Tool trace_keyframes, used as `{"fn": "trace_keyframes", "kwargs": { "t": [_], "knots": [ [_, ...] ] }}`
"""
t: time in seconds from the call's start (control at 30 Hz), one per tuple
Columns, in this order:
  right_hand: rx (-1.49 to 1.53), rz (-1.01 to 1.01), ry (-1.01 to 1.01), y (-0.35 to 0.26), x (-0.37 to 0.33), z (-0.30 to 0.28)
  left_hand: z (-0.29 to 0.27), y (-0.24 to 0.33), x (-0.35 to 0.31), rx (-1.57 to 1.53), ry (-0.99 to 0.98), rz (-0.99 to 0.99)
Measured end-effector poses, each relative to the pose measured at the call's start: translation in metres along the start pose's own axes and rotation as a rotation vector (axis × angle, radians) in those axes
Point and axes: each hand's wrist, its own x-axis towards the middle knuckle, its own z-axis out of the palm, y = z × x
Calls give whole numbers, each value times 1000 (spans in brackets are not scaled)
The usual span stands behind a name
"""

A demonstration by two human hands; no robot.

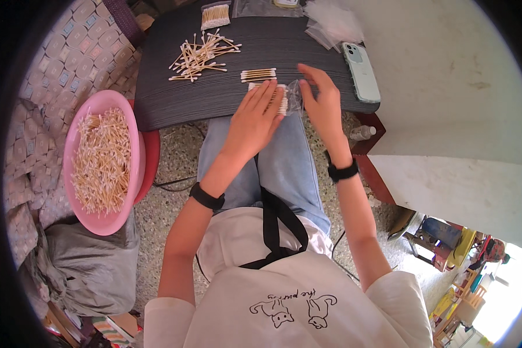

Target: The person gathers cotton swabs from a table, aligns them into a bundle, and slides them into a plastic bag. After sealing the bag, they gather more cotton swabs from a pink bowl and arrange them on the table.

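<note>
My left hand lies flat, fingers stretched out, over a clear plastic bag of cotton swabs at the table's near edge. The bag's clear end sticks out to the right. There my right hand is beside it, its fingers apart and curved; whether the fingertips touch the plastic I cannot make out. Just beyond the bag lies a small neat row of cotton swabs. Farther left is a loose, crisscrossed pile of cotton swabs.
A filled bag of swabs lies at the table's far edge. Empty clear bags are stacked at the far right, near a pale green phone. Left of the dark table, a pink basin holds many swabs.
</note>
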Motion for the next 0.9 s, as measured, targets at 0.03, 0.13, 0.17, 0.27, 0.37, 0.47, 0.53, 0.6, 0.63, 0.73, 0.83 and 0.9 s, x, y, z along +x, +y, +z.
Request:
{"fn": "trace_keyframes", "kwargs": {
  "t": [0.03,0.13,0.17,0.27,0.37,0.47,0.53,0.6,0.63,0.73,0.83,0.9],
  "knots": [
    [-1,1,3,4,9,4,-1,-1,-1,-12,-7,-7],
    [-81,-169,-150,15,31,22,-1,-6,-5,-15,-17,-12],
    [-101,-218,-219,17,36,27,-3,-6,-6,-10,-21,-14],
    [-145,-305,-333,22,49,32,-7,-7,-8,-15,-22,-22],
    [-187,-355,-404,22,53,35,-9,-9,-9,-24,-17,-19],
    [-216,-386,-419,21,53,38,-8,-10,-10,-12,-23,-23],
    [-227,-404,-410,23,52,38,-8,-10,-10,-16,-24,-26],
    [-292,-405,-403,23,52,39,-7,-10,-10,-19,-27,-29],
    [-292,-404,-404,22,52,39,-7,-10,-11,-15,-24,-28],
    [-327,-484,-407,28,53,40,-5,-10,-10,-4,-25,-28],
    [-331,-511,-402,27,52,42,-4,-11,-10,5,-24,-28],
    [-366,-493,-386,25,49,43,-4,-12,-11,9,-19,-26]
  ]
}}
